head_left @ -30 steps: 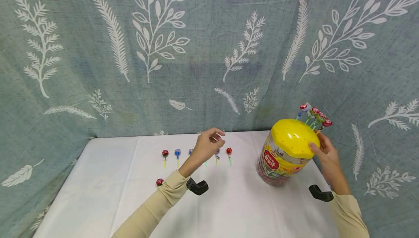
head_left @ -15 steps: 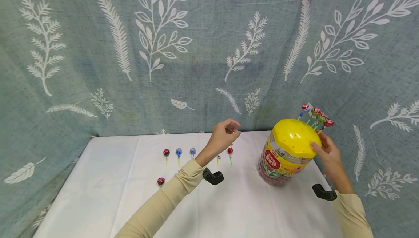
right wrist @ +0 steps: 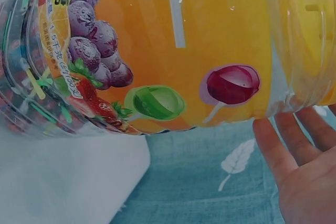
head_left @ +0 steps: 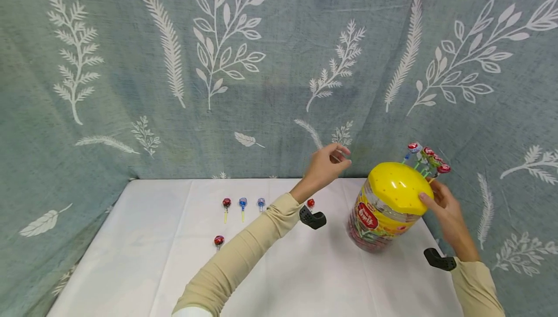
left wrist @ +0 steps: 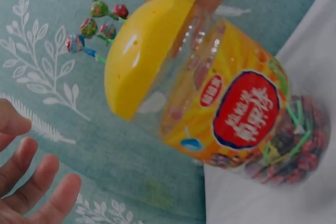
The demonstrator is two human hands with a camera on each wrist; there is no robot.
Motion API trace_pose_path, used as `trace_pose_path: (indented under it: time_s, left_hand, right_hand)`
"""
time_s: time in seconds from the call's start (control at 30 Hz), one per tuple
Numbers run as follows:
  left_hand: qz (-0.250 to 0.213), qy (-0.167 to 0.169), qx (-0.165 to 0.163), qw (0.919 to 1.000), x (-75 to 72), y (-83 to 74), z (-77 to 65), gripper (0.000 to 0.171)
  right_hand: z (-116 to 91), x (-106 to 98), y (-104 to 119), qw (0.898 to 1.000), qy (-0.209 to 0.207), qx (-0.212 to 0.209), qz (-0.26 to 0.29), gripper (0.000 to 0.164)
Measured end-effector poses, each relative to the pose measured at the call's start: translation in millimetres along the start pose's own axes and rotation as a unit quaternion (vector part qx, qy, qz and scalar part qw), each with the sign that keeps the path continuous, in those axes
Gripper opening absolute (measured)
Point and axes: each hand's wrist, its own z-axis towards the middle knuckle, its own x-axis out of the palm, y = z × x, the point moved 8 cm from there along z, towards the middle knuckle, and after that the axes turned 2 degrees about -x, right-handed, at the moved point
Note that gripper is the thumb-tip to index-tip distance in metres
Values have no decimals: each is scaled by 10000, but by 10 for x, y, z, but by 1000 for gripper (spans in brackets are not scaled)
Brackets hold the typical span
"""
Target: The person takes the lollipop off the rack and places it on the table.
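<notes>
A large clear candy jar (head_left: 381, 218) with a yellow lid (head_left: 397, 186) stands at the table's right side. Several wrapped lollipops (head_left: 428, 151) stick up from the lid's far right edge. My right hand (head_left: 446, 213) holds the jar near its top, thumb on the lid and fingers at the neck; in the right wrist view those fingertips (right wrist: 265, 129) touch the clear plastic. Left of the jar, my left hand (head_left: 324, 167) hovers above the table with loosely bent fingers. The left wrist view shows its fingers (left wrist: 60, 198) spread, holding nothing, apart from the lid.
Lollipops lie in a row on the white table (head_left: 131, 239), including a dark red one (head_left: 226, 203) and a blue one (head_left: 242, 203). My left forearm hides part of the row. Another red lollipop (head_left: 219, 240) lies nearer. A leaf-patterned curtain (head_left: 270, 65) hangs behind.
My left hand has moved right and up, away from above the lollipop row and towards the jar. The right hand stays on the jar. The head view has shifted slightly.
</notes>
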Motion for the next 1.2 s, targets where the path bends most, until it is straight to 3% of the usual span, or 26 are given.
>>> trace_pose_path:
  time_s: [0.27, 0.5, 1.2]
  left_hand:
    - [-216, 165, 131, 9995, 198, -129, 180, 17]
    - [-79, 231, 181, 9995, 345, -193, 274, 17]
    - [-1, 612, 282, 9977, 938, -403, 579, 24]
  right_hand:
    - [15, 5, 13, 9998, 129, 130, -127, 62]
    - [40, 33, 22, 9989, 275, 334, -201, 66]
    - [19, -13, -81, 9982, 136, 518, -256, 67]
